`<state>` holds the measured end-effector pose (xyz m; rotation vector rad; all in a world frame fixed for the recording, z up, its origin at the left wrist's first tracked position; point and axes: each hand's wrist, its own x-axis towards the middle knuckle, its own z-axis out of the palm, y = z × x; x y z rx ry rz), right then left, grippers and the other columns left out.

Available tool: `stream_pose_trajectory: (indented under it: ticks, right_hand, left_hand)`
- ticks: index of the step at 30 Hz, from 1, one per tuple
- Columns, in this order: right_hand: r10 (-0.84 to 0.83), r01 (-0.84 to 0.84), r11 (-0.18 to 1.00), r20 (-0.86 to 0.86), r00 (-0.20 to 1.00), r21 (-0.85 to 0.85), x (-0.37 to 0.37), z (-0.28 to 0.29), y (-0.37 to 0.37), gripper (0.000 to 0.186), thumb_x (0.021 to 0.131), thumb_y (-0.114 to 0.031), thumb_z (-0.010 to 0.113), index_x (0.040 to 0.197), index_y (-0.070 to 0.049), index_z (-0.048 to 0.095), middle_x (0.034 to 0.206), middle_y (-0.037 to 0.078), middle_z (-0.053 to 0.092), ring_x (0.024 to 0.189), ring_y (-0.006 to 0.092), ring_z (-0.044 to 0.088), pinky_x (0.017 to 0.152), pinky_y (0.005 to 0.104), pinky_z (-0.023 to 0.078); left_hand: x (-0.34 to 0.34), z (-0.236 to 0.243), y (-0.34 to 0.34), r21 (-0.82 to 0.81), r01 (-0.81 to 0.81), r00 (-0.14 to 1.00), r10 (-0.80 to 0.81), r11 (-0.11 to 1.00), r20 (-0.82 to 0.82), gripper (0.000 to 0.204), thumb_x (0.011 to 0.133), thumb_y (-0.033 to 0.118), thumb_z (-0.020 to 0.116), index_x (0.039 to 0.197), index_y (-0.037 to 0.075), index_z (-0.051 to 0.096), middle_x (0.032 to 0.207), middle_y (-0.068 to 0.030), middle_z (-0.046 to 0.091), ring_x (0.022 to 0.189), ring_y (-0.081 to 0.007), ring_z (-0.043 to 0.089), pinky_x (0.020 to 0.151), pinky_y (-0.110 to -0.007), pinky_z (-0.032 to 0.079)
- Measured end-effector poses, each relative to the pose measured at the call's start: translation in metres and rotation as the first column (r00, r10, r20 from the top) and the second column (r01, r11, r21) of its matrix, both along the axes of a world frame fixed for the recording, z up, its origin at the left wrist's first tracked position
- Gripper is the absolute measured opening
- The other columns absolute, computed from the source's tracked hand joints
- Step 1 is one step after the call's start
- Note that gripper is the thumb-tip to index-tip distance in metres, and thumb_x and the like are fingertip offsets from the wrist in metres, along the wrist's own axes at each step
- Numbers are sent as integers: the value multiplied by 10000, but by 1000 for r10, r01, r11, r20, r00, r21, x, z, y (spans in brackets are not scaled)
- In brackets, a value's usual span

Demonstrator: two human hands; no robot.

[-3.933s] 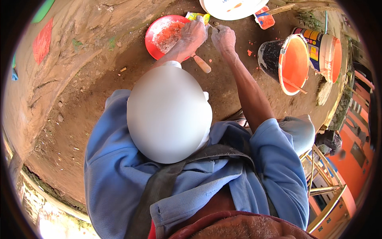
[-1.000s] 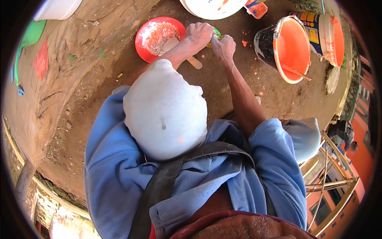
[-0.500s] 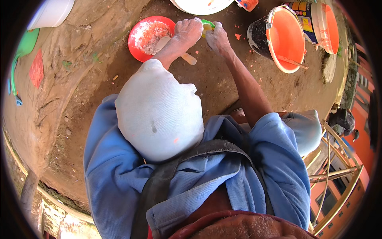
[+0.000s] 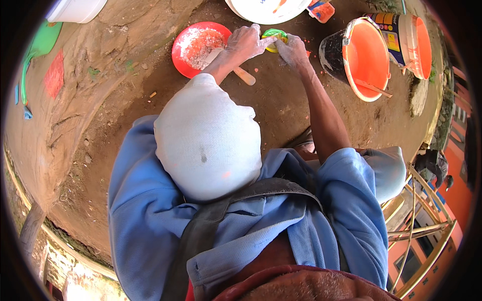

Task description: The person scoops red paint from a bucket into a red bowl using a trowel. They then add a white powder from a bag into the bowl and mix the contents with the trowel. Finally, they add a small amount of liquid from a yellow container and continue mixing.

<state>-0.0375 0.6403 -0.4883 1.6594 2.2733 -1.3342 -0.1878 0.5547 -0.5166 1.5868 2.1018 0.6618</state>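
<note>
A small green-and-yellow container or packet is between my two hands, above the dirt ground; its exact kind is unclear. My left hand, dusted with white powder, grips its left side, one digit stretched across it. On the other side, my right hand, also dusty, closes on its right edge. Below my left wrist, a red basin holds whitish powder mixed with orange-red. A scraper with a pale blade and wooden handle leans across the basin's rim, partly hidden by my left forearm.
At the right are a black bucket, orange inside with a stick in it, and a paint-stained pail. A white round lid or tub lies at the far edge. Bamboo poles stand lower right; a green plastic thing is far left.
The view has shifted, so the ground things sit slightly right and lower. My left hand has loosened from a fist, with one digit extended; more of the green-and-yellow thing shows.
</note>
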Motion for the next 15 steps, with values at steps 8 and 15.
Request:
stream_pose_trajectory:
  ticks: [8,15]
  right_hand:
    - [88,-268,892,442,893,365,0,3,-5,747,844,-551,663,1252,46,477,1050,262,687,983,397,677,831,452,536]
    - [476,-536,843,401,783,44,-35,-39,-89,738,857,-619,598,1127,68,588,1025,258,687,989,411,669,843,482,526]
  left_hand:
    - [-78,26,-84,62,-413,856,364,909,367,453,909,463,643,1024,28,693,734,-128,699,657,-237,676,661,-362,542]
    - [-93,-84,-189,-298,-703,482,741,646,467,377,932,337,658,1071,-12,641,876,-103,704,805,-178,679,732,-355,549]
